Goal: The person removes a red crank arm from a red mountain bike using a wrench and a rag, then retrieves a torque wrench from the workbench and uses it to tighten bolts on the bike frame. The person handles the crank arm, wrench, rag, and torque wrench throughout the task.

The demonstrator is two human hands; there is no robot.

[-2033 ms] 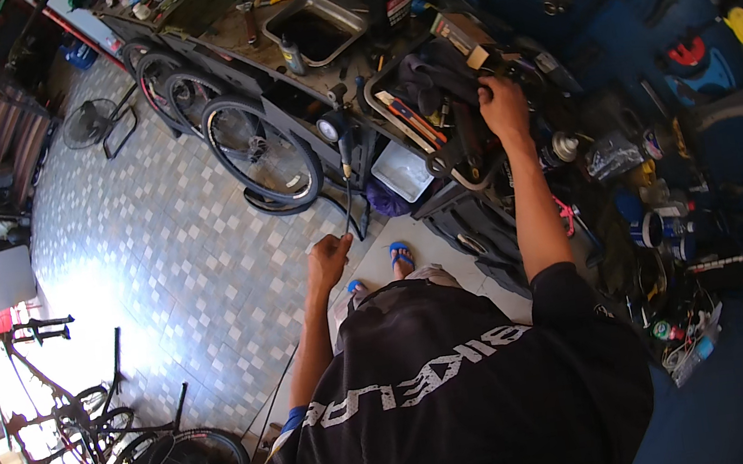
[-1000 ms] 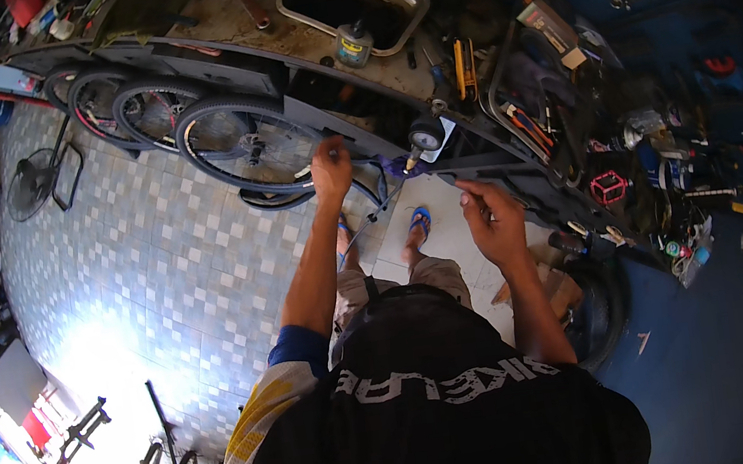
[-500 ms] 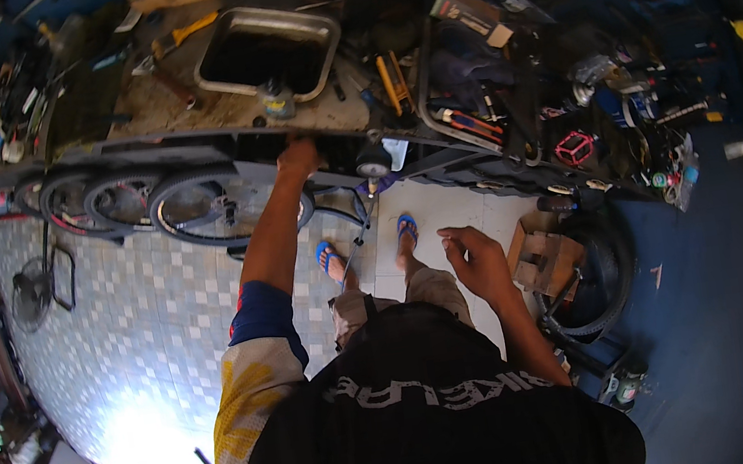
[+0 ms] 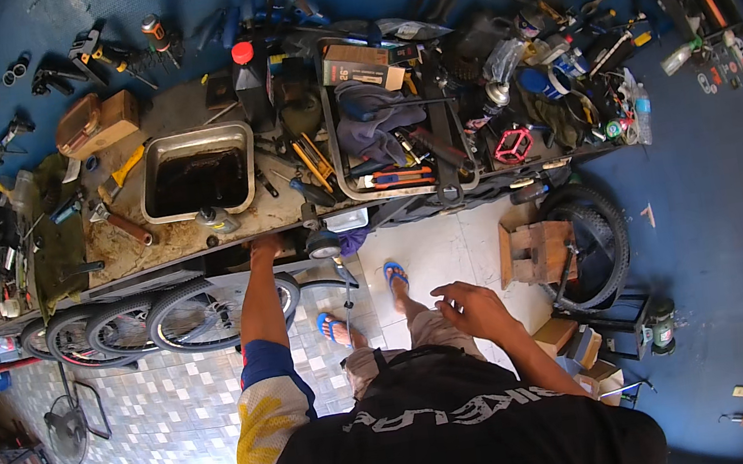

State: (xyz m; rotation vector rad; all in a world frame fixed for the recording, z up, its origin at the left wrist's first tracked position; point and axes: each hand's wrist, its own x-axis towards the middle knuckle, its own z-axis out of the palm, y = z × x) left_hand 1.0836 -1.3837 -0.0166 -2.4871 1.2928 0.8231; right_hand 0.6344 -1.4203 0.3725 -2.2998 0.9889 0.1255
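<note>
My left hand (image 4: 263, 246) reaches into the dark compartment (image 4: 291, 248) under the workbench's front edge (image 4: 178, 256); its fingers are mostly hidden. My right hand (image 4: 464, 307) hangs open in the air below the bench, fingers loosely bent and holding nothing. A round pressure gauge (image 4: 322, 244) on a hose is just right of my left hand. Above it on the bench are a small bottle (image 4: 217, 218), a metal pan (image 4: 149, 183) with dark liquid inside and a screwdriver (image 4: 310, 190). A tray (image 4: 339, 161) holds cloth, boxes and tools.
Several bike wheels (image 4: 168, 329) stand under the bench. A fan (image 4: 69, 429) is at the left. At the right are a wooden crate (image 4: 525, 254), tires (image 4: 612, 238), cardboard boxes (image 4: 556, 339) and the blue tool wall (image 4: 699, 151). My feet (image 4: 397, 280) stand on tiles.
My left hand has moved from the hose forward into the bench compartment. My right hand has left the tray and dropped lower. My view has swung round to face the bench squarely.
</note>
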